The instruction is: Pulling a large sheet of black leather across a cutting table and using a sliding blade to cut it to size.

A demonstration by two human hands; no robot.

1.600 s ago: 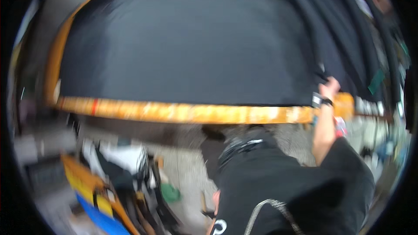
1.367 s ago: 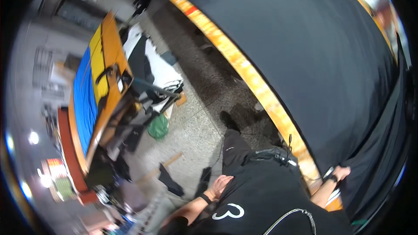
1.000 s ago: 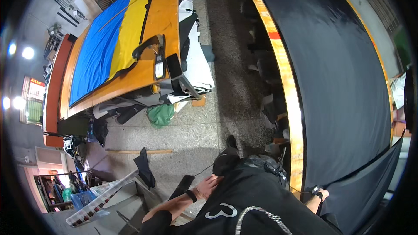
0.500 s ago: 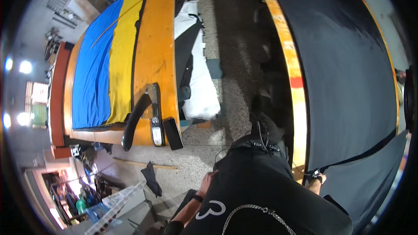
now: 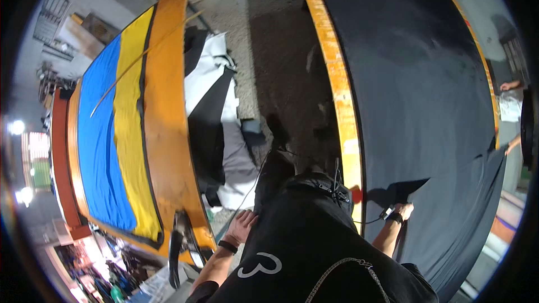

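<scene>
My right hand (image 5: pixel 403 211) is closed on the dark fabric (image 5: pixel 426 118) at the near end of the right-hand table, pinching up its loose top layer. A dark fold (image 5: pixel 396 192) lies just ahead of that hand. On the right wrist are a dark band and a small pale connector (image 5: pixel 386 212) with a thin cable. My left hand (image 5: pixel 243 226) hangs beside my body over the aisle, fingers loosely bent and holding nothing that I can see.
At the right edge a co-worker's hand (image 5: pixel 510 85) shows across the table. On the left, an orange table (image 5: pixel 165 84) carries blue fabric (image 5: pixel 98 134), yellow fabric (image 5: pixel 128 129) and a black-handled tool (image 5: pixel 176 249). White and dark cloth pieces (image 5: pixel 216 106) lie below its edge.
I have moved forward along the tables, so the left-hand table's tool sits lower in view. My right hand has carried the fabric's edge forward over the lower layer. A co-worker's hands have appeared.
</scene>
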